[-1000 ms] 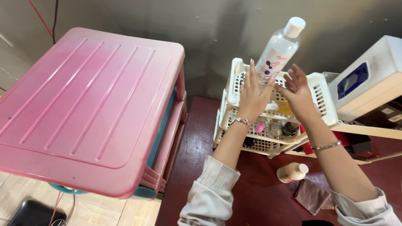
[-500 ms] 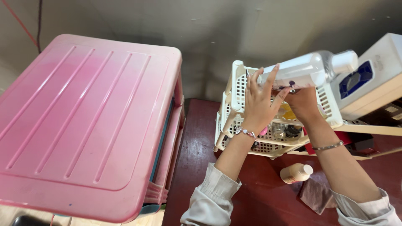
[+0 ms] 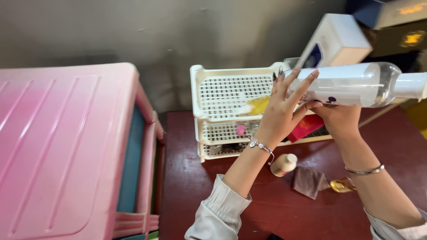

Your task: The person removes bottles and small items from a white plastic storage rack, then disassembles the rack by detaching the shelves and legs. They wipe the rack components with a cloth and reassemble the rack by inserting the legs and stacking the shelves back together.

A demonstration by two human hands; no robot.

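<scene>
Pink ribbed plastic drawer unit (image 3: 62,146) far left. Cream lattice plastic rack (image 3: 222,95) on dark red floor. Left hand (image 3: 284,109) fingers splayed, flat against clear smooth bottle (image 3: 356,84); right hand (image 3: 340,118) cups it underneath. Bottle above rack, long axis horizontal, white cap points right.

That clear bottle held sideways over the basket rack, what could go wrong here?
The clear bottle lies tilted on the right hand, with the left hand only steadying it, so it might slip. If it falls, it could knock over the small beige bottle on the dark red table.
</scene>
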